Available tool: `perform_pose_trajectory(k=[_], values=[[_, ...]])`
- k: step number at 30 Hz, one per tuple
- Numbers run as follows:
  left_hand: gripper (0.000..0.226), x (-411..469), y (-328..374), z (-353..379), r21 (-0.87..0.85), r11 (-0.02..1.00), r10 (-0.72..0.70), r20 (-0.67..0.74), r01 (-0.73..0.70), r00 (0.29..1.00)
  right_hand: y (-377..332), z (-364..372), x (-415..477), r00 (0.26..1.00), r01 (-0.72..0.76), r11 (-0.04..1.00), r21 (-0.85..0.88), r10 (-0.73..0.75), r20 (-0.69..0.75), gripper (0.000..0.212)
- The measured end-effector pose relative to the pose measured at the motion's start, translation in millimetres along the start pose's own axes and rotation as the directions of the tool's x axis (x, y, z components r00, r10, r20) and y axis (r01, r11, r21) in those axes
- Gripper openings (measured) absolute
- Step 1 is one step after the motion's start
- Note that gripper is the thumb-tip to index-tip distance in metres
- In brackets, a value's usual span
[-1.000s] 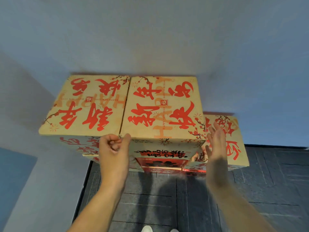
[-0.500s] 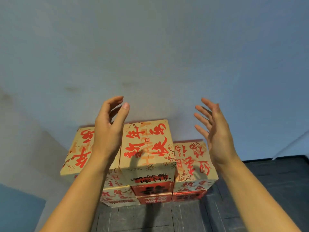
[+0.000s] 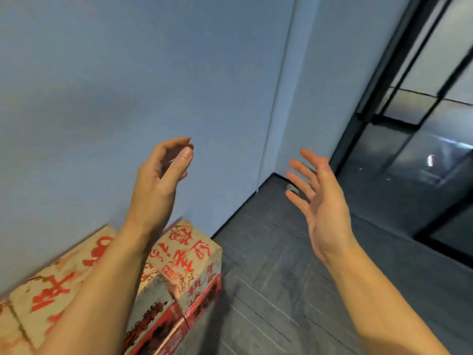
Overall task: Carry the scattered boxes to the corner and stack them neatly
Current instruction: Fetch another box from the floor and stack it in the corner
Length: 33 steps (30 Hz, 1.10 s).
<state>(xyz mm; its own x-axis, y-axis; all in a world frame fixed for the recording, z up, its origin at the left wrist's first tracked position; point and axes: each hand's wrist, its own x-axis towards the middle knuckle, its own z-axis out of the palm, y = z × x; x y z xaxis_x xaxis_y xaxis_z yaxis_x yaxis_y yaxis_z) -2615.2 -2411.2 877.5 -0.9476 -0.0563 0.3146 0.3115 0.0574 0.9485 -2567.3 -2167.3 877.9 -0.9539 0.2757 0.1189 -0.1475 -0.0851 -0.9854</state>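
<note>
A stack of tan boxes with red lettering (image 3: 184, 254) stands against the blue wall at the lower left, partly hidden behind my left forearm. My left hand (image 3: 161, 175) is raised in the air above the stack, fingers loosely curled and holding nothing. My right hand (image 3: 320, 201) is also lifted, to the right of the boxes, with its fingers spread and its palm facing left. Neither hand touches a box.
The blue wall (image 3: 128, 85) fills the left and centre, with a corner edge (image 3: 279, 98) to the right of it. Dark grey floor tiles (image 3: 281, 278) stretch out on the right. A black-framed glass partition (image 3: 409, 111) stands at the far right.
Both hands have come off the boxes and risen. The view has swung to the right, so the stack has slid to the lower left and the glass partition has come into view.
</note>
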Motion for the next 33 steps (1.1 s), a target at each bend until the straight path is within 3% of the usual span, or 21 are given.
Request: perform_pose_trajectory(k=[3, 5, 8, 11, 14, 17, 22, 24, 33], values=[[0.050, -6.3, 8.2, 98.3, -0.141, 0.990, 0.003, 0.193, 0.024, 0.981, -23.1, -86.5, -27.9, 0.976, 0.050, 0.997, -0.064, -0.062, -0.207, 0.104], [0.045, -22.5, 21.5, 171.8, -0.194, 0.979, 0.019, 0.355, 0.054, 0.935, -37.4, -143.7, -53.2, 0.937, 0.076, 0.992, -0.101, -0.106, -0.332, 0.114], [0.050, -62.0, 51.8, 277.6, -0.246, 0.967, 0.090, 0.560, 0.061, 0.824, -60.2, -225.1, -99.3, 0.863, 0.104, 0.984, -0.141, -0.160, -0.478, 0.110], [0.047, -106.3, 80.5, 358.8, -0.290, 0.953, 0.140, 0.675, 0.086, 0.725, -77.2, -295.4, -138.6, 0.774, 0.117, 0.978, -0.172, -0.198, -0.601, 0.094], [0.053, -149.9, 104.0, 425.5, -0.299, 0.951, 0.179, 0.744, 0.081, 0.644, -90.1, -366.6, -170.4, 0.691, 0.133, 0.976, -0.169, -0.214, -0.690, 0.078], [0.054, -178.0, 121.5, 483.5, -0.314, 0.946, 0.198, 0.763, 0.084, 0.616, -102.7, -431.6, -191.7, 0.642, 0.143, 0.975, -0.172, -0.224, -0.733, 0.075], [0.043, -241.1, 146.7, 581.5, -0.323, 0.940, 0.213, 0.807, 0.110, 0.550, -129.5, -532.9, -243.1, 0.545, 0.166, 0.969, -0.181, -0.243, -0.802, 0.086], [0.045, -275.6, 158.2, 620.2, -0.330, 0.934, 0.219, 0.832, 0.137, 0.510, -138.6, -570.6, -272.5, 0.460, 0.168, 0.966, -0.198, -0.255, -0.850, 0.098], [0.037, -442.0, 196.1, 782.8, -0.295, 0.915, 0.239, 0.946, 0.275, 0.220, -144.0, -702.5, -428.4, 0.063, 0.084, 0.959, -0.269, -0.275, -0.959, 0.105]])
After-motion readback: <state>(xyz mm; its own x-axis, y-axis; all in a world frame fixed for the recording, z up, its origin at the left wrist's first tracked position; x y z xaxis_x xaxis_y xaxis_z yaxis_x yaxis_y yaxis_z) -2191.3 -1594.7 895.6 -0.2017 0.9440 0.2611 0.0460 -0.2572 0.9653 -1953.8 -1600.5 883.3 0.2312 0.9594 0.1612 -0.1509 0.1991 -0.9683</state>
